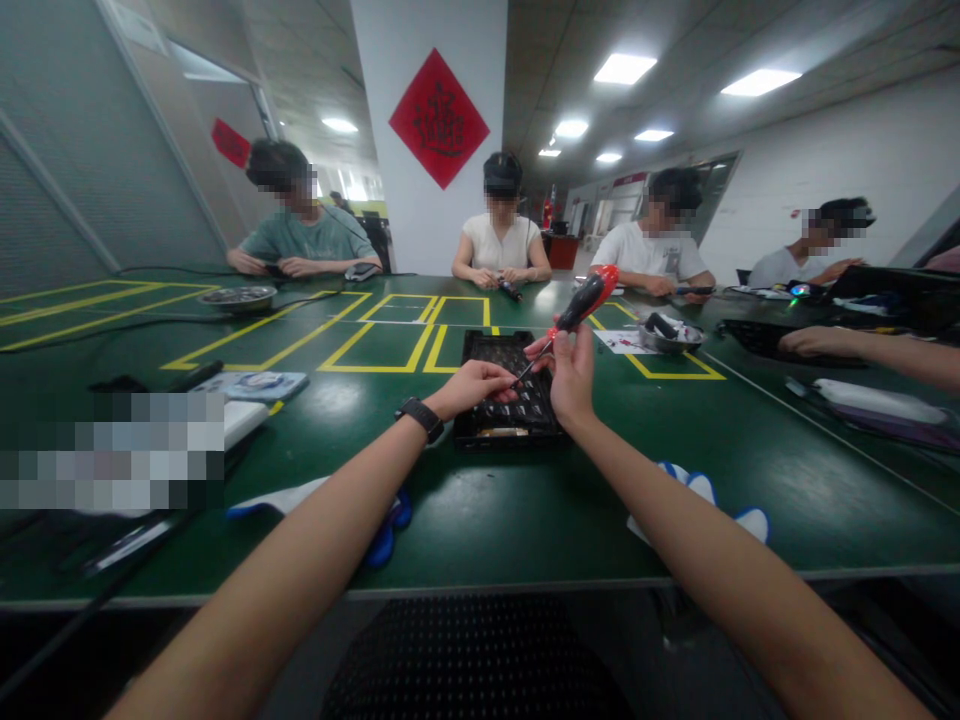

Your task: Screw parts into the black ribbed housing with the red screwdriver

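Screwdriver [586,300] sits clenched in right hand [574,378]; left hand [474,386] seemingly pinches its tip.

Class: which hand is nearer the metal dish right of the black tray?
Right. The right hand, gripping the screwdriver, is left of the dish; the left hand rests on the tray, farther left.

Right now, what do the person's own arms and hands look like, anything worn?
Both forearms are bare, no sleeves in view. The left hand and right hand wear no gloves. A black watch sits on the left wrist. White gloves with blue fingertips lie unworn nearby.
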`<state>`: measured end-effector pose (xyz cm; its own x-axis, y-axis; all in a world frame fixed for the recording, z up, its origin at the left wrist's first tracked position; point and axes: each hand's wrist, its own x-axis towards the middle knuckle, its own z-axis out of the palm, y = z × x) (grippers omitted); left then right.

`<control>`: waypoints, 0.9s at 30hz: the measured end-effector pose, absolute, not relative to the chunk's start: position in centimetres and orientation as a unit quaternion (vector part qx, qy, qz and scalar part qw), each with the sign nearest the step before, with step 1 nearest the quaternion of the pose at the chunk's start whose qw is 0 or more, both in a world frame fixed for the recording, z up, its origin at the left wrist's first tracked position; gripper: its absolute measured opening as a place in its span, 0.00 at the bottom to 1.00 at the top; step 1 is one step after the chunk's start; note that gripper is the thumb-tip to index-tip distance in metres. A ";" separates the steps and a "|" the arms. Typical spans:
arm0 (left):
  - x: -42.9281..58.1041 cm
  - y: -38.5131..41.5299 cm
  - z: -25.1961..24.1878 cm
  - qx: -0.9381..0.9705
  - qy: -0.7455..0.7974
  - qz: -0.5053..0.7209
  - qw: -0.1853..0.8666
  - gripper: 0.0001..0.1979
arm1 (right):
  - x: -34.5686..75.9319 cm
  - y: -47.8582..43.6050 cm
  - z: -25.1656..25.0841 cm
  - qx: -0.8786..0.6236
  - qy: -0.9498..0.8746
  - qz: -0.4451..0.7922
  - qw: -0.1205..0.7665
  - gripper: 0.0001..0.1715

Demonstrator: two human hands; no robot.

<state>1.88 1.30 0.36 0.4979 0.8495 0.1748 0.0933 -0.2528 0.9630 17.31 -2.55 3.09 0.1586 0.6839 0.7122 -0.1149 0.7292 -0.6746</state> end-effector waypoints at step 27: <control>2.1 1.4 0.1 0.736 0.328 0.348 0.479 0.11 | 17.3 -3.6 2.8 -0.241 -0.694 0.256 0.628 0.21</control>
<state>2.07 1.42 0.05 0.5422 0.8166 0.1980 0.1487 -0.3252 0.9339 17.26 -3.55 2.78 -0.0939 0.6566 0.7483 0.0127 0.7524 -0.6586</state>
